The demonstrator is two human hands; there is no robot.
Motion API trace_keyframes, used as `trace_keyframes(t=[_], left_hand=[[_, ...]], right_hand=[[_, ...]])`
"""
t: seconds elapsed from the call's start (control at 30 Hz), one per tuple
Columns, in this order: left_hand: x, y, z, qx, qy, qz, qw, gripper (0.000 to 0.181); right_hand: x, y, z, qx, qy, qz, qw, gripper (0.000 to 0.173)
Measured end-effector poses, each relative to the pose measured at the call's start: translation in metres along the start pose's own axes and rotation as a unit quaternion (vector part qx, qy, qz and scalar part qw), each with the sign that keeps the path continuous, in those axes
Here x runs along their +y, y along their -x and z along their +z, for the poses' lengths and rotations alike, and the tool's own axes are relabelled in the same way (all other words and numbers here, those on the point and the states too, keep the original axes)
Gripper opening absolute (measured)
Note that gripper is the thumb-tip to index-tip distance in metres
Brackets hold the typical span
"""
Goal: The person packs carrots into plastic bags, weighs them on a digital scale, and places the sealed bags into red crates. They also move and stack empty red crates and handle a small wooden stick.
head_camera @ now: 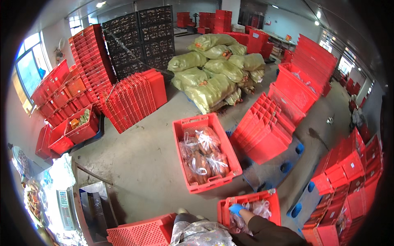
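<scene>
My right hand (236, 209), in a blue glove, reaches into a red plastic crate (221, 212) at the lower right. It is among clear plastic bags (261, 209), close to the crate's left wall. The fingers point down and are partly hidden, so their grip is unclear. My left hand is out of view. Ahead of me on the floor stands a larger-looking red crate (181, 129). Inside it are several tied clear bags of brownish-orange produce (207, 140).
Yellow-green woven sacks (212, 90) are piled ahead. Nested red crates (261, 132) rest on a blue pallet (277, 172) to the right, and others (132, 98) lie left. A perforated red crate (141, 232) is beside my legs. A scale (65, 212) stands on the left table.
</scene>
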State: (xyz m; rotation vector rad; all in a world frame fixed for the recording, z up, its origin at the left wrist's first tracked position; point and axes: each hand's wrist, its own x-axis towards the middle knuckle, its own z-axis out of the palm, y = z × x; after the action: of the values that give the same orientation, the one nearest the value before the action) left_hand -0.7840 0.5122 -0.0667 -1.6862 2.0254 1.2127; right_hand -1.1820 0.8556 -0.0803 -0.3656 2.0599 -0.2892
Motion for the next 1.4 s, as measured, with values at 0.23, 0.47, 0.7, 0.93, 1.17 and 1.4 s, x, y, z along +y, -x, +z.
trace_keyframes(t=[0.23, 0.47, 0.7, 0.93, 1.17, 1.4], left_hand=[[0.018, -0.09, -0.046, 0.008, -0.004, -0.026, 1.0, 0.013], [0.021, -0.224, -0.143, 0.041, -0.016, -0.006, 0.999, 0.013], [0.059, -0.376, -0.263, 0.027, 0.23, -0.004, 0.973, 0.012], [0.115, -0.476, -0.291, -0.106, 0.254, -0.042, 0.961, 0.011], [0.164, -0.521, -0.32, -0.124, 0.192, -0.105, 0.968, 0.018], [0.225, -0.549, -0.401, -0.106, -0.235, -0.027, 0.966, 0.045]], right_hand=[[-0.121, -0.038, -0.003, -0.096, -0.206, -0.05, 0.972, 0.026], [-0.222, -0.149, -0.043, -0.025, -0.114, -0.034, 0.993, 0.03], [-0.341, -0.188, -0.096, 0.006, -0.059, -0.118, 0.991, 0.026], [-0.447, -0.172, -0.118, -0.059, 0.236, -0.136, 0.961, 0.025], [-0.48, -0.282, -0.144, -0.141, 0.095, -0.005, 0.985, 0.031], [-0.614, -0.459, -0.275, 0.025, 0.418, -0.236, 0.877, 0.02]])
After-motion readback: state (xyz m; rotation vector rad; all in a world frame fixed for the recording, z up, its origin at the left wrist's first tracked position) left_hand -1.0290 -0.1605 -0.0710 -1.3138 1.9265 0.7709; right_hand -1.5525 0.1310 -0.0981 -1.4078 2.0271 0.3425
